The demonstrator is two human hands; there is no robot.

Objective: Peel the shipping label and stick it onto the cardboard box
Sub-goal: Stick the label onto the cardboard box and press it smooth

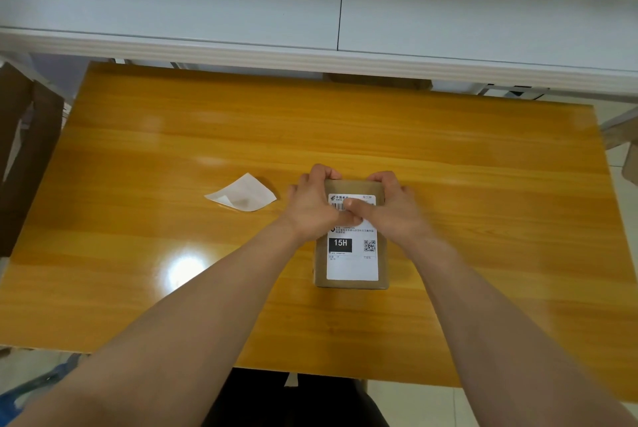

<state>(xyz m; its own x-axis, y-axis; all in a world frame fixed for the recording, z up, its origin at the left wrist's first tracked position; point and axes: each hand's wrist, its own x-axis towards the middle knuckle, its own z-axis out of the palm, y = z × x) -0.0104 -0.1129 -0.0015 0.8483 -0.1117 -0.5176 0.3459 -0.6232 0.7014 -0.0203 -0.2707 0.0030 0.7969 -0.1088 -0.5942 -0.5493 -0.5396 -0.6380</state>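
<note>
Bare forearms (193,316) reach in from the bottom edge, one from each lower corner, and meet over the middle of a glossy yellow wooden table (172,136). A bright lamp glare sits on the wood just left of the left forearm.

Farthest left on the table lies a white backing sheet (243,198), flat but with one near corner curled up, well apart from the hands and touching nothing else.

Next comes the left hand (312,204). Its fingers curl over the far left corner of the box (350,285), and its thumb lies across the label's upper part, so it is clasping the box from the left side.

The box is a small brown cardboard one, lying flat near the table's centre, its long side running away from the camera. The label (352,264) is on the box's top face and covers most of it; it looks flat, with a thin brown margin around it. A black block reading "15H" and a small square code show on its lower half; a barcode near the top is partly hidden by the thumbs.

The right hand (397,210) mirrors the left: fingers wrapped over the far right corner, thumb pressed down on the label beside the left thumb, the two thumbs touching. It is slightly blurred.

Beyond the table runs a white counter (310,57).
</note>
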